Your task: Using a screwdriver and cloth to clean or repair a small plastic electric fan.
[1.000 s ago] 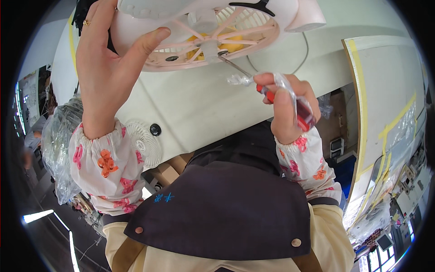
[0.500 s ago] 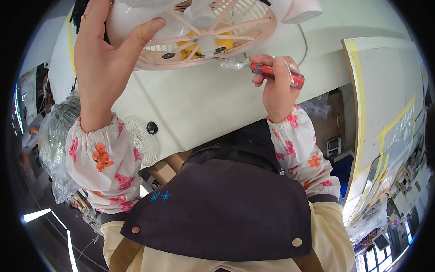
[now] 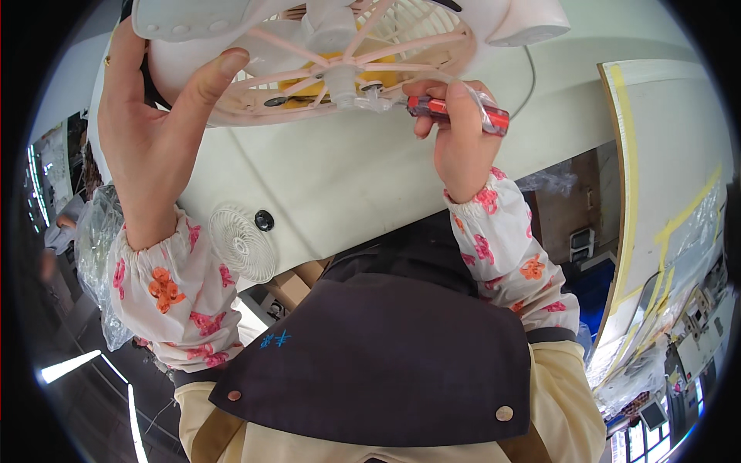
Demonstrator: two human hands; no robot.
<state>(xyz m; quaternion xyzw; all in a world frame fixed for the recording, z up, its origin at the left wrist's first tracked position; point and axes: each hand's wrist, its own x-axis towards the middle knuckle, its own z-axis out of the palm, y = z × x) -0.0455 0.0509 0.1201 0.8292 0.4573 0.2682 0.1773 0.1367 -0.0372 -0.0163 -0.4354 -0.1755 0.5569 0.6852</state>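
Note:
A white and pink fan housing [image 3: 409,58] with radial spokes, a yellow part inside and dark oval pieces spans the top of the view. My left hand [image 3: 162,139] grips its left side, thumb on the housing and fingertips partly hidden. My right hand [image 3: 459,139] is closed on a red-handled screwdriver [image 3: 498,119], held sideways just right of the hub [image 3: 340,85]. Crumpled clear plastic [image 3: 374,99] hangs around the screwdriver's front and handle, hiding the tip.
On the pale table [image 3: 324,177] lie a white round grille [image 3: 241,243], a small black cap [image 3: 264,221] and a looping cable [image 3: 531,77]. A bagged item [image 3: 104,262] is at left, cardboard boxes [image 3: 293,285] below, a taped board [image 3: 671,154] at right.
My right hand has risen toward the housing, turning the screwdriver from a steep slant to nearly level. My left hand and the housing have shifted a little leftward.

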